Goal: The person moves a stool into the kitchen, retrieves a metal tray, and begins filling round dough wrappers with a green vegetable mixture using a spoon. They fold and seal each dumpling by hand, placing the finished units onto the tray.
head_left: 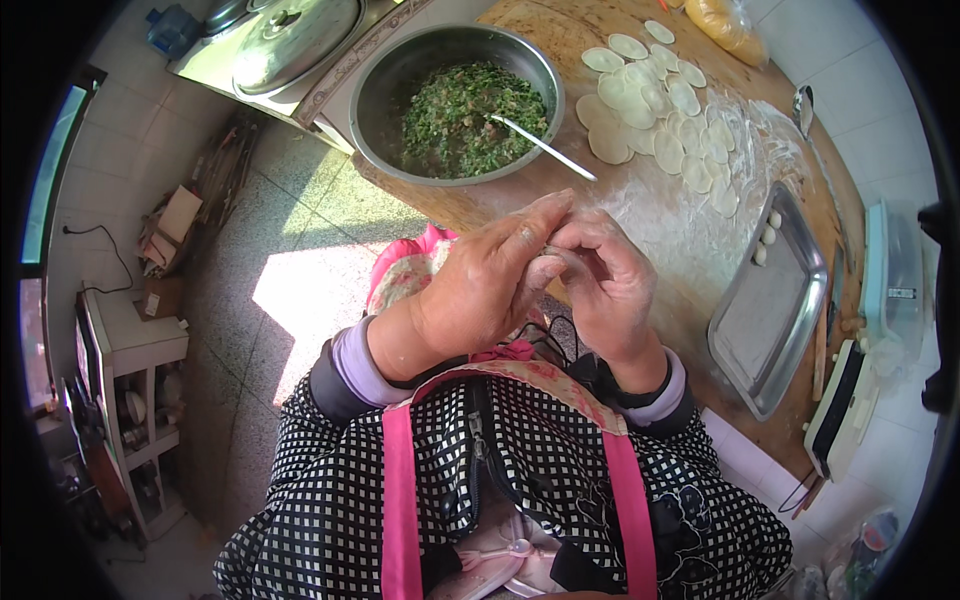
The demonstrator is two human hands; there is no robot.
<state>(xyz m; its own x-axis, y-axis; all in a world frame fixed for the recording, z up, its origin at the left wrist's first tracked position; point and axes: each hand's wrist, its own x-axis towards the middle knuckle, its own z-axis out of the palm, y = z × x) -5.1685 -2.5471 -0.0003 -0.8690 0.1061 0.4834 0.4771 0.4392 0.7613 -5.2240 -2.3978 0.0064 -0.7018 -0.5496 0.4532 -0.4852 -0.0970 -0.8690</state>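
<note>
My left hand (480, 285) and my right hand (612, 285), both dusted with flour, are brought together in front of my chest. Their fingers and thumbs press around a dumpling, of which only a sliver of pale dough shows between them; the rest is hidden. Beyond them stands a large metal bowl (372, 150) of chopped green and meat filling (455, 120), a white-handled spoon (545, 148) leaning out over its rim. Round dough wrappers (630, 100) lie overlapping on the floured board (650, 205). Several small white dumplings (768, 237) sit at the far end of a metal tray (765, 310) on the right.
At the upper right lies a bag of yellow food (728, 30). A ladle (804, 112) and a pale blue container (890, 265) line the right wall. A big lidded pot (295, 45) stands at the upper left. On the left is a white shelf unit (135, 350).
</note>
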